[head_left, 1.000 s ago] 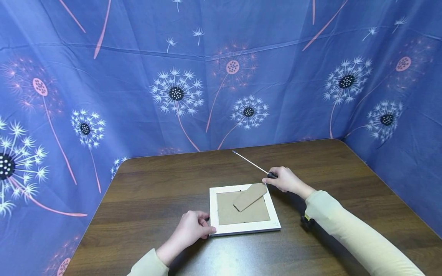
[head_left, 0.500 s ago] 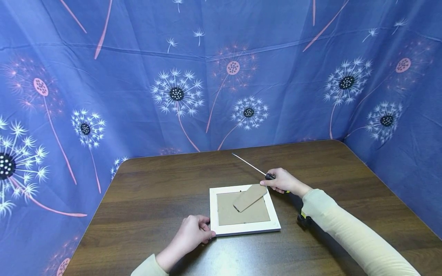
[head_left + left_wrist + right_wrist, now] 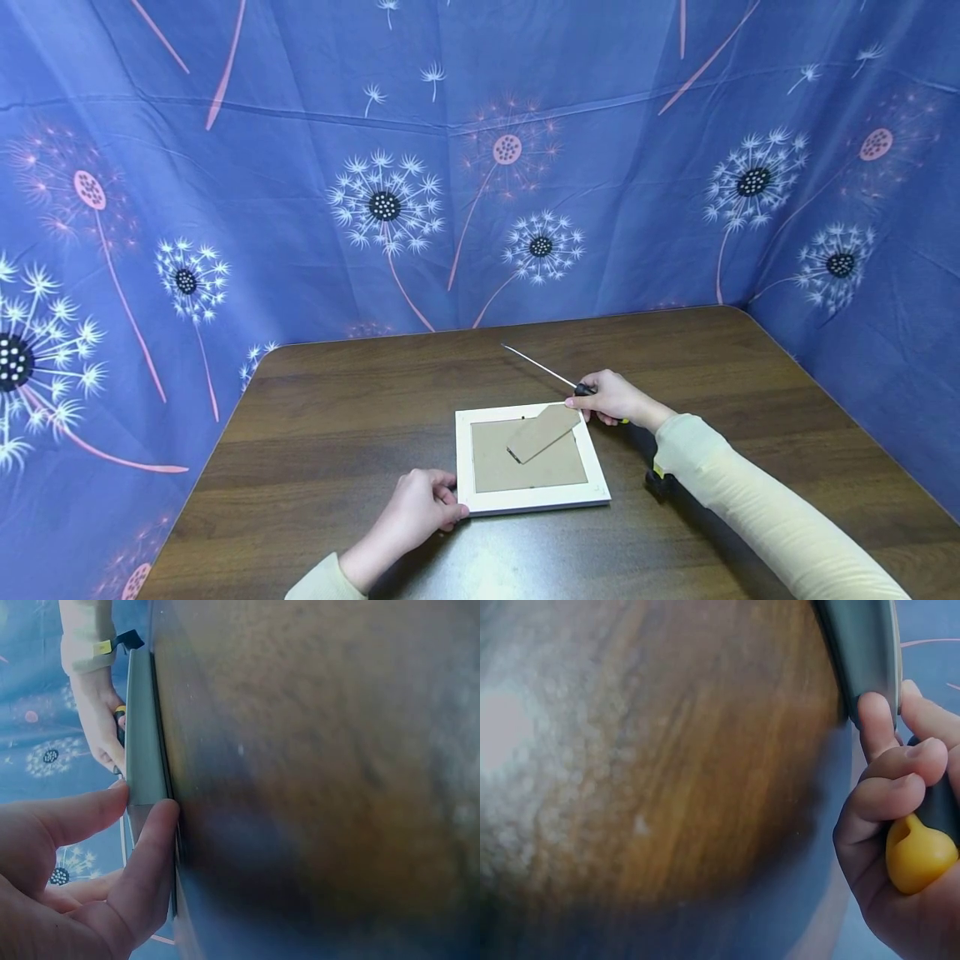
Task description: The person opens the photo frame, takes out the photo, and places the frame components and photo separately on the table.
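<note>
Frame lies back-up on table; left hand pinches near-left corner; right hand grips screwdriver, apparently pinching far-right corner too.

Person, both arms in long pale sleeves. Right sleeve cream to faint yellow along the forearm, turning a greyer green at the cuff; cloth soft, plain, creased crosswise. Left sleeve of like colour, only its end in sight, cuff edge reaching the wrist. By the right cuff, a small black fitting with a yellow tab; its make too small to read. Left hand and right hand bare; nails short on the right.
</note>
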The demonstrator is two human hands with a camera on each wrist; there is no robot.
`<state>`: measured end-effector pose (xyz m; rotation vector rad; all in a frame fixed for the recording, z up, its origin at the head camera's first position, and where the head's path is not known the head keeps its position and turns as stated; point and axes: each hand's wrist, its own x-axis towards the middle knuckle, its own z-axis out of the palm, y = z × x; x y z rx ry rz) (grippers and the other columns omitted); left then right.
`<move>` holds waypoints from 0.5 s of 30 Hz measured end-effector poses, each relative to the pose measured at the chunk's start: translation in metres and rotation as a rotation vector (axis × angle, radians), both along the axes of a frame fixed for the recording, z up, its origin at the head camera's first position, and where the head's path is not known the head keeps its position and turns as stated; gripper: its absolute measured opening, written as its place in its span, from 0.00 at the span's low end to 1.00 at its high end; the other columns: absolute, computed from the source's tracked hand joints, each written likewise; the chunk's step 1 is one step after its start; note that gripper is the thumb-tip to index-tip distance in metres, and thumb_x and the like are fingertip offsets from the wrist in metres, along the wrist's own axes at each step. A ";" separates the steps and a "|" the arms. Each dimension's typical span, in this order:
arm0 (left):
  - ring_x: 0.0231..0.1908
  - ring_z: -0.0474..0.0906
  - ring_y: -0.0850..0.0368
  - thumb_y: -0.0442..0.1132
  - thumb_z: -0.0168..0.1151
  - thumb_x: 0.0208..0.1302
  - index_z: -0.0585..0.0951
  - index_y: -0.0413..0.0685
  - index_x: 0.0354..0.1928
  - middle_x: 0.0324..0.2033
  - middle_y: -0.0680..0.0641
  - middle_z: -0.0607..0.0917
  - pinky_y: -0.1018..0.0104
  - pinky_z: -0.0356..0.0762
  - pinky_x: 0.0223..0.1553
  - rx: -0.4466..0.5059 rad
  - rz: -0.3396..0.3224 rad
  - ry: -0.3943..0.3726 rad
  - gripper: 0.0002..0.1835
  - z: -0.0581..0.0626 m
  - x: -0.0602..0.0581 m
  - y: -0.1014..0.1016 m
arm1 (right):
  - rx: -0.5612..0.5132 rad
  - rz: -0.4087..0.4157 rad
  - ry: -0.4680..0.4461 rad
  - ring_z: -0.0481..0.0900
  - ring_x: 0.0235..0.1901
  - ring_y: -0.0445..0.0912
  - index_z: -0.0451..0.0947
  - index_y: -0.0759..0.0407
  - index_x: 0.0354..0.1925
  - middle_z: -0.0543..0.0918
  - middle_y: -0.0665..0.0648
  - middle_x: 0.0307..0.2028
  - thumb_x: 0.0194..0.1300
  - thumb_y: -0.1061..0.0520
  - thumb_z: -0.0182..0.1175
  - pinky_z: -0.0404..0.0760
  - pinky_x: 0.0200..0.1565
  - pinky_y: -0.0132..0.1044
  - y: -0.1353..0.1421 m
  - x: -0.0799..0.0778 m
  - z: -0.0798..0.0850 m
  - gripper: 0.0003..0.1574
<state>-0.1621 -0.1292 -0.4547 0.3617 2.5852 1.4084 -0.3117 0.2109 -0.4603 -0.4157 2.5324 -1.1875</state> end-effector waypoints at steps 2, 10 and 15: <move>0.16 0.80 0.59 0.32 0.71 0.47 0.77 0.22 0.46 0.19 0.50 0.84 0.72 0.77 0.15 -0.002 -0.003 0.001 0.25 0.000 0.000 0.000 | 0.006 0.002 0.004 0.64 0.07 0.38 0.74 0.63 0.27 0.79 0.55 0.16 0.60 0.49 0.64 0.67 0.09 0.28 -0.001 0.001 0.001 0.19; 0.16 0.79 0.59 0.32 0.72 0.47 0.77 0.22 0.45 0.19 0.50 0.84 0.72 0.77 0.15 -0.013 -0.010 0.012 0.24 0.001 -0.001 0.000 | 0.016 0.007 0.010 0.64 0.07 0.38 0.74 0.63 0.27 0.79 0.55 0.16 0.61 0.50 0.64 0.66 0.09 0.28 -0.001 0.002 0.004 0.18; 0.16 0.79 0.59 0.32 0.72 0.47 0.78 0.23 0.45 0.19 0.50 0.84 0.73 0.77 0.14 -0.010 -0.012 0.014 0.24 0.000 -0.002 -0.001 | 0.023 0.001 0.012 0.64 0.06 0.37 0.73 0.62 0.27 0.79 0.55 0.16 0.61 0.49 0.64 0.65 0.09 0.27 -0.001 0.003 0.003 0.18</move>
